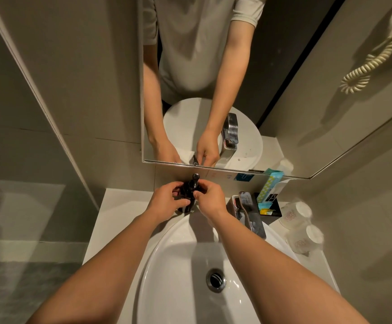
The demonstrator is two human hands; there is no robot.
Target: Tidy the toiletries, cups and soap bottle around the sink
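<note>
I see both hands curled round the dark glossy pump soap bottle (pixel 188 192), upright on the counter behind the white oval sink (pixel 178 249): left hand (pixel 167 202) gripping its body, right hand (pixel 210 198) pinching near the pump.

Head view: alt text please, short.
Both hands, left hand and right hand, grip a dark pump soap bottle on the counter behind a white sink. Faucet, toiletry tray and two upturned cups stand right.

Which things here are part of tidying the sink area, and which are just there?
Part of the job: soap bottle, held by left hand and right hand; two cups; toiletries box.

Just there: faucet, sink, mirror, coiled cord.
</note>
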